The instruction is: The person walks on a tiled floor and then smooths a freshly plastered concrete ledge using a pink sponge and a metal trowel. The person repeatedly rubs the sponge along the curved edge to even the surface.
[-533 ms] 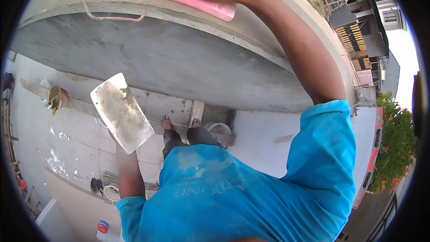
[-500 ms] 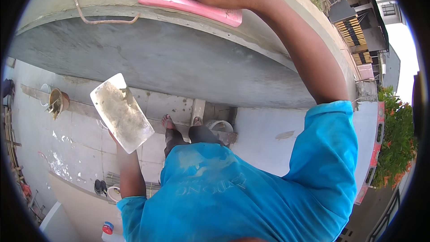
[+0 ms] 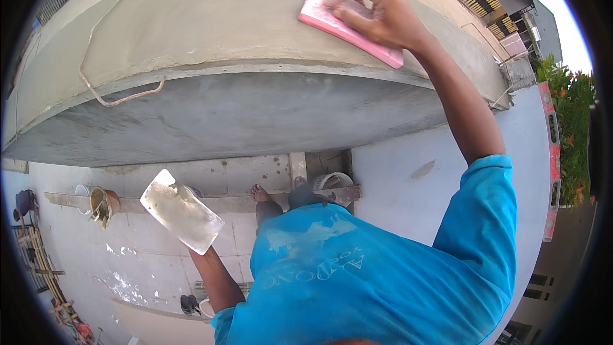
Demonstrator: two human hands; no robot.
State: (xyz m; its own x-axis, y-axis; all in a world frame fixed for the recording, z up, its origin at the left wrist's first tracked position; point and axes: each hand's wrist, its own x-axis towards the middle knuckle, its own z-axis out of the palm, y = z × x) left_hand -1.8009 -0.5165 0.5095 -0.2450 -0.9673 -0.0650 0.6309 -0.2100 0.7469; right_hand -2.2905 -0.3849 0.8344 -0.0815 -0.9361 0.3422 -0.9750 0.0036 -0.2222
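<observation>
My right hand [image 3: 378, 16] is closed on a pink plastering float [image 3: 341, 23]. The float lies against the smooth grey plastered top [image 3: 211, 22] of a wall or slab, close to its front edge. Lower and to the left, my left hand [image 3: 203, 257] holds up a pale rectangular mortar board [image 3: 183, 212]. Grey mortar smears cover the board's face, and my left fingers are hidden behind it. A thin bent metal rod [image 3: 86, 80] lies over the plastered edge at the left.
Below stands a long plank [image 3: 137, 205] near my feet. A brown bucket [image 3: 110, 201] and a white bucket [image 3: 82, 197] stand at the left; another bucket [image 3: 333, 182] is right of my feet. Dark shoes [image 3: 189, 304] sit on the floor. A leafy bush [image 3: 571, 128] grows far right.
The view has shifted, showing more of the plastered top. My right hand and the float appear farther right along the edge. The mortar board sits lower in view and is tilted differently.
</observation>
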